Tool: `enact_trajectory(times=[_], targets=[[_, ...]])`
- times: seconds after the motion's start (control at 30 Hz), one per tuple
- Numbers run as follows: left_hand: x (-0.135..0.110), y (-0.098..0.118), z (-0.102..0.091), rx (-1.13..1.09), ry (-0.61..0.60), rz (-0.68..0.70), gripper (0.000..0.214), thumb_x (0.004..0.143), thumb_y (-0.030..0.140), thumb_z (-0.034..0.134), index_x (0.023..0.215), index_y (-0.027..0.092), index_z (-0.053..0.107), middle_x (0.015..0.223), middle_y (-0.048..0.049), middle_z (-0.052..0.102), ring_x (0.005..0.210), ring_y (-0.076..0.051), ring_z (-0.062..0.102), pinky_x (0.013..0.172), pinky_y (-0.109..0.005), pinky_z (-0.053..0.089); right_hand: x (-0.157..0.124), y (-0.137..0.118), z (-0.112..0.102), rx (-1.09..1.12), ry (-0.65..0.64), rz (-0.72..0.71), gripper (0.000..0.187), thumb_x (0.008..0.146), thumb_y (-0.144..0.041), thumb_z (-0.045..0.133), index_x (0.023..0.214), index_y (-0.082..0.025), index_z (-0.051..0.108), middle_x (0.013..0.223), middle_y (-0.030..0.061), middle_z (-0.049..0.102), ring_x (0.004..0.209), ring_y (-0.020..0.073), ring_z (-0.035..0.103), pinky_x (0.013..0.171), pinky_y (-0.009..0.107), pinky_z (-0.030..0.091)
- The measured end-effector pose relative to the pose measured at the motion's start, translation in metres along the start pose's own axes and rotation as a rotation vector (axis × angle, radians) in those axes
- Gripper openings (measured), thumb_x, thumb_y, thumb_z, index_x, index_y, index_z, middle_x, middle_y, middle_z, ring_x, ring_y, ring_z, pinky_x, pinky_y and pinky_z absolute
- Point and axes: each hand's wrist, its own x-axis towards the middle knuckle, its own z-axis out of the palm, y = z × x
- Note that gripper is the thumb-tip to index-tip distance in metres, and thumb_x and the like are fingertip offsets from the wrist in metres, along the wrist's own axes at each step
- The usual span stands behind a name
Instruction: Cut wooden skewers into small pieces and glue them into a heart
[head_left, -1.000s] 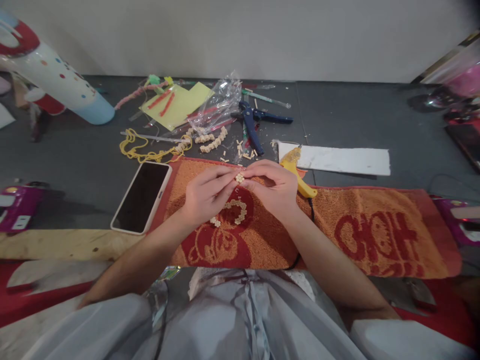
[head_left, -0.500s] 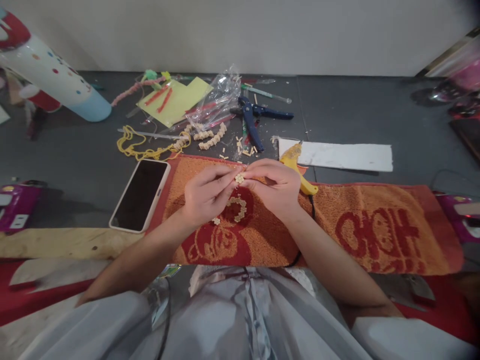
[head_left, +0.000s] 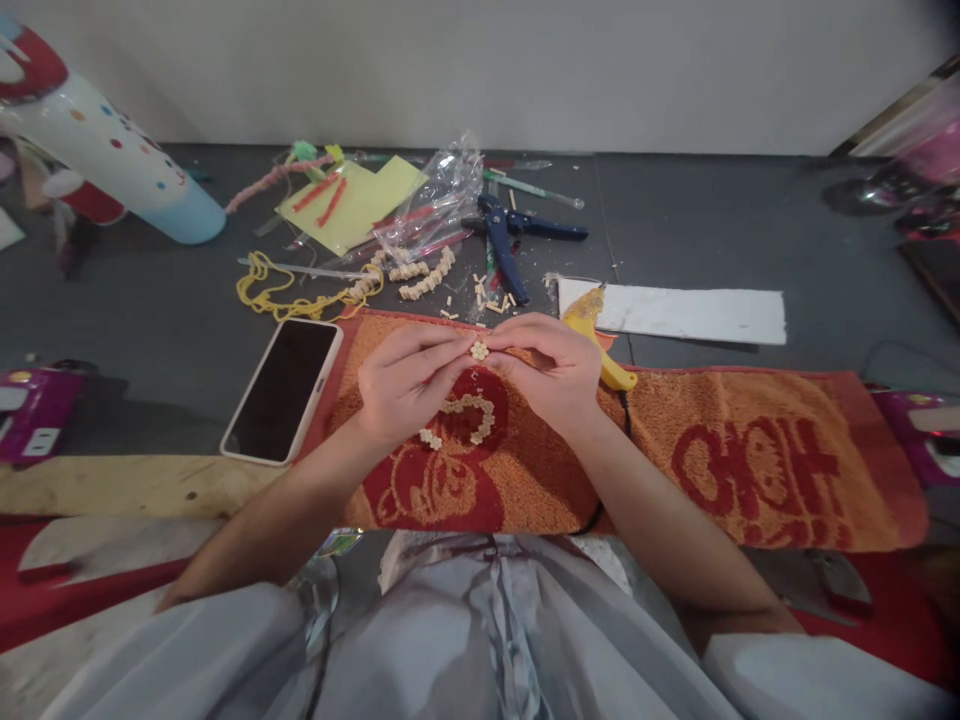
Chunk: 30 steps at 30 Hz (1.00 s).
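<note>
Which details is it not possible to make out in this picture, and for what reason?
In the head view:
- Pale cluster between left hand and right hand: too small to tell how its pieces join.
- Curved row on the towel: partly behind the left hand.
- Bottle: cut off by the left edge.
- Pink object: blurred, cut off at right.

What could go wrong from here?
The small pale cluster, pinched between left hand and right hand, could slip and drop. It, or a hand, might then disturb the curved row of similar pieces on the towel below. The right hand could also brush the yellow glue gun close by; whether it's hot can't be told.
</note>
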Motion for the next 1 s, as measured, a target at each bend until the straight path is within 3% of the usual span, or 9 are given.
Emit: enact_trajectory(times=[0.17,0.43,0.67,1.0], targets=[[-0.0016,-0.0003,0.0004,-0.079,-0.023,-0.044,0.01,0.085,0.027,0.065,0.088,0.024,0.075,0.085,-0.0023,0.074,0.076,-0.012,0.068,0.072,-0.025,0.057,0.0001,-0.0007,0.0013,-0.002,0.021,-0.048,0.005,0.078,-0.021,0.072,0.08,-0.025,0.074,0.078,-0.0001,0.072,0.073,0.0131,0.067,0.069,0.029,0.055],[-0.0036,0.0006,0.0022,-0.066,0.016,0.022,0.008,0.084,0.022,0.066,0.088,0.022,0.074,0.083,-0.0018,0.074,0.074,-0.011,0.068,0.069,-0.022,0.056,0.0003,0.0005,0.0013,-0.007,0.006,-0.048,0.002,0.078,-0.022,0.072,0.076,-0.024,0.072,0.076,0.0003,0.072,0.071,0.0135,0.066,0.067,0.029,0.055],[0.0013,0.0003,0.0058,-0.174,0.036,-0.175,0.013,0.08,0.034,0.071,0.082,0.021,0.074,0.076,-0.0023,0.072,0.068,-0.01,0.065,0.064,-0.023,0.054,0.002,-0.0003,-0.0005,0.013,-0.059,0.008,0.005,0.082,-0.023,0.067,0.084,-0.023,0.071,0.084,0.0019,0.071,0.08,0.0146,0.066,0.076,0.032,0.054],[0.0043,0.0028,0.0036,-0.281,-0.098,-0.384,0.017,0.081,0.037,0.069,0.082,0.021,0.076,0.081,-0.0043,0.074,0.073,-0.013,0.067,0.068,-0.025,0.055,0.0036,0.0053,-0.0042,-0.194,-0.107,-0.152,0.007,0.085,-0.021,0.062,0.09,-0.023,0.065,0.085,0.0026,0.069,0.082,0.0161,0.064,0.074,0.032,0.053]])
